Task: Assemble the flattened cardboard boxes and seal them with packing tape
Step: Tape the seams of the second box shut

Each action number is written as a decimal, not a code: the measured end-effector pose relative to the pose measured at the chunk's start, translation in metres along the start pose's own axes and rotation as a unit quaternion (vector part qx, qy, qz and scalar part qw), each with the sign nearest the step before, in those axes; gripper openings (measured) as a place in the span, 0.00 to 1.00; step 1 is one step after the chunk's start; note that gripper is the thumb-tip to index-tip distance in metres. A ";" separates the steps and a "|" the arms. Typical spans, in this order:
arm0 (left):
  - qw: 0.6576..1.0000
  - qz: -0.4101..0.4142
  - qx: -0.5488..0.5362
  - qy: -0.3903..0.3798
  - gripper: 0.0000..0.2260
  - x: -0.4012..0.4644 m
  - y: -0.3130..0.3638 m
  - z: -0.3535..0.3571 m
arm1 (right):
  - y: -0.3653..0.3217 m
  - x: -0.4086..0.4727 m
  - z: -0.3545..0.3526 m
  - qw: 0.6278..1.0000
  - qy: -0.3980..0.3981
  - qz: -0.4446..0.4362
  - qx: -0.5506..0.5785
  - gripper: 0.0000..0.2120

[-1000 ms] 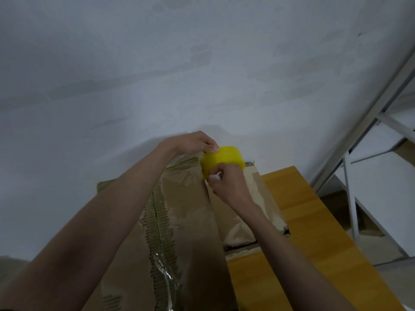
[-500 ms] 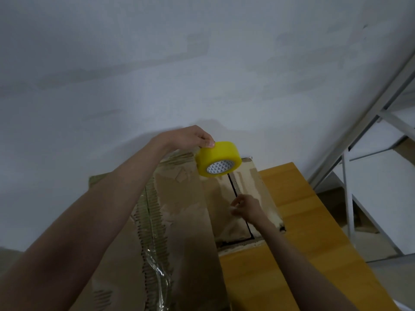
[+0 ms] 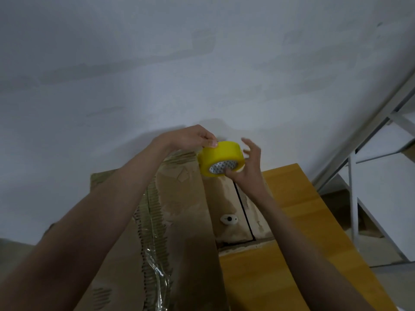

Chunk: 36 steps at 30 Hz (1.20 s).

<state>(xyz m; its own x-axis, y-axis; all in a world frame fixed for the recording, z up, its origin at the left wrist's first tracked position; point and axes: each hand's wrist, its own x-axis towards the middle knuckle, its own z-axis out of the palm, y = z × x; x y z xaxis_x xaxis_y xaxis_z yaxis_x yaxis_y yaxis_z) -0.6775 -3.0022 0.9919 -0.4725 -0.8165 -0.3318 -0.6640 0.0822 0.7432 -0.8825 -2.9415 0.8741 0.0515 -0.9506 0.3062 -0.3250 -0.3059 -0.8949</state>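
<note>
One cardboard box (image 3: pixel 179 221), worn, torn tape strip on its flap, lies on one wooden table (image 3: pixel 292 243) by the wall. Left hand (image 3: pixel 190 136) pinches one yellow tape roll (image 3: pixel 221 158) by its upper rim, held above the box. Right hand (image 3: pixel 249 164), fingers spread, thumb touching the roll's core. One small white object (image 3: pixel 229 219) on the box. One metal shelf frame (image 3: pixel 359 164) at right.
</note>
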 end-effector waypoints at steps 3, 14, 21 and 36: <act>1.000 -0.009 -0.001 0.015 0.11 -0.004 0.001 0.002 | -0.024 0.028 0.000 0.995 -0.087 -0.025 -0.040 0.39; 0.846 0.022 0.451 0.284 0.26 -0.094 -0.024 0.089 | -0.031 0.045 0.004 0.976 -0.129 -0.031 -0.171 0.23; 0.827 -0.009 0.509 0.238 0.31 -0.091 -0.031 0.092 | -0.033 0.060 -0.016 0.971 -0.126 -0.011 -0.202 0.24; 0.887 -0.024 0.357 0.291 0.32 -0.081 0.002 0.077 | -0.060 0.015 -0.042 0.985 -0.054 0.036 -0.157 0.24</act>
<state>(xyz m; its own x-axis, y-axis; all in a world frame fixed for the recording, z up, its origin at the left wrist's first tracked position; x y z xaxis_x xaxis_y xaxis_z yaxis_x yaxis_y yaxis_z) -0.6854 -2.8917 0.9752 -0.1917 -0.9688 0.1573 -0.9715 0.2100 0.1096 -0.9022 -2.9353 0.9464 0.1116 -0.9747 0.1935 -0.6067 -0.2211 -0.7635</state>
